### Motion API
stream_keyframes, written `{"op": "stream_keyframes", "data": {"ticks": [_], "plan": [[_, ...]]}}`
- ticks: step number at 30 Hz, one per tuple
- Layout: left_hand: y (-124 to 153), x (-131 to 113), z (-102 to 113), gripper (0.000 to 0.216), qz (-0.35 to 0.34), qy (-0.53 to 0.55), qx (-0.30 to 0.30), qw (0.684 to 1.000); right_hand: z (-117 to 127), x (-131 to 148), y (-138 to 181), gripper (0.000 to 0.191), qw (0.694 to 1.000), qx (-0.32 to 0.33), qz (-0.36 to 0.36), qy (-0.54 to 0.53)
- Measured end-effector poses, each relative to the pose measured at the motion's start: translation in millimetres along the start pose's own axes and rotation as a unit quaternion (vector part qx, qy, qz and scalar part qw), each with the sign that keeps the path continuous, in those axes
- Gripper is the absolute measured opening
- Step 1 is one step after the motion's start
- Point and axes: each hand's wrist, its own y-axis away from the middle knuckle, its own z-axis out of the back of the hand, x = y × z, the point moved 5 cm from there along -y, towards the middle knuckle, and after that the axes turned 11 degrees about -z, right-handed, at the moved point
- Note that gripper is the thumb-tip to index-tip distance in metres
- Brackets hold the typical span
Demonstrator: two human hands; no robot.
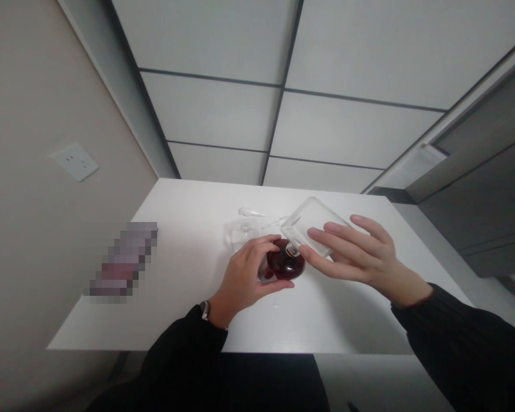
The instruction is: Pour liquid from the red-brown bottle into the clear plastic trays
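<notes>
My left hand (244, 274) is wrapped round a small round glass vessel filled with dark red liquid (286, 264), which stands on the white table (189, 320). My right hand (352, 252) holds a clear, empty flat glass bottle (311, 220), tilted so that its neck points down at the top of the red vessel. The right fingers lie stretched along the bottle's side, with the thumb under it. Both arms are in black sleeves, and a watch shows at the left wrist.
Small clear glass pieces (244, 229), one like a stopper or dropper (249, 212), lie just behind the hands. A blurred-out object (122, 262) sits at the table's left side. A wall socket (74, 161) is on the left wall. Grey cabinets (480, 189) stand right.
</notes>
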Motion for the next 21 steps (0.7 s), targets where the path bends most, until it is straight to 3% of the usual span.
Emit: {"op": "stream_keyframes", "data": {"ticks": [14, 21], "plan": [[2.4, 1.3, -0.8, 0.058, 0.004, -0.01, 0.004, 1.0, 2.8, 3.3, -5.6, 0.03, 0.999, -0.004, 0.035, 0.011], [3.4, 2.0, -0.9, 0.059, 0.014, -0.006, 0.006, 1.0, 2.2, 4.1, -5.6, 0.038, 0.999, 0.004, 0.041, -0.002]]}}
